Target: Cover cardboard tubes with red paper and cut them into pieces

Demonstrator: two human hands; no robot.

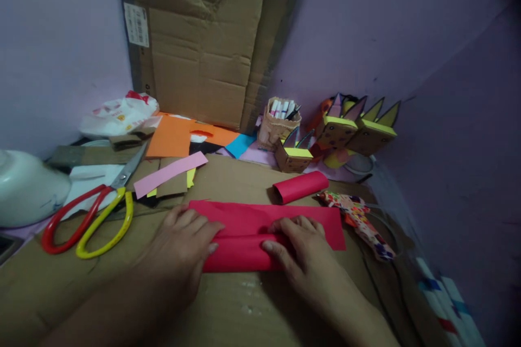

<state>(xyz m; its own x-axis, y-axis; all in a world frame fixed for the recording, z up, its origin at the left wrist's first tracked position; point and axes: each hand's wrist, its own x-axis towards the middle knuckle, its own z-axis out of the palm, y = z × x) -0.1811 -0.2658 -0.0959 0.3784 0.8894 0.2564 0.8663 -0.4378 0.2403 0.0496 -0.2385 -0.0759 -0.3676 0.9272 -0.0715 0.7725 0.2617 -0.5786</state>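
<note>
Paper, a red folded sheet (pixel 244 217), lies on the cardboard-covered counter (pixel 244 309) in the head view. The left hand (pixel 183 246) and right hand (pixel 303 244) press it flat, fingers extended, gripping nothing. It looks light, limp and easily creased, and its edges seem best to hold. A red roll (pixel 299 185) and scissors (pixel 87 222) lie near, clear of it.

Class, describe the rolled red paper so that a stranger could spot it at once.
Start at the brown cardboard work surface. Just beyond the flat red sheet lies the red roll. Unlike that sheet, it is curled into a tube.
</note>
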